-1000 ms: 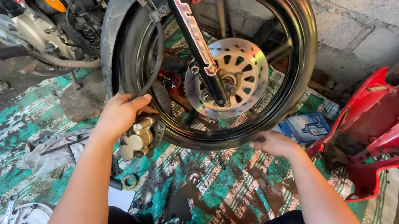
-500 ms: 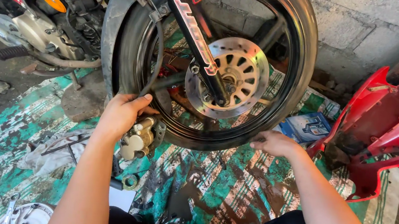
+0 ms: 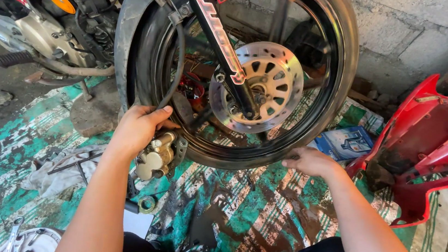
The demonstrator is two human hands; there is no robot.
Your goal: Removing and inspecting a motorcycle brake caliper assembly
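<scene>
Beside front wheel (image 3: 311, 134), left hand (image 3: 139, 129) grips brake caliper (image 3: 158, 155)

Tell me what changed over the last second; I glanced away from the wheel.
Little changed. The wheel turned slightly, its spokes now at another angle. The left hand still holds the caliper by the tyre, and the right hand still rests at the tyre's lower edge. The red fairing and mat stayed put.

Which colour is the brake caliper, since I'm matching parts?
Dull gold, grimy brake caliper, head view, under left hand.
</scene>
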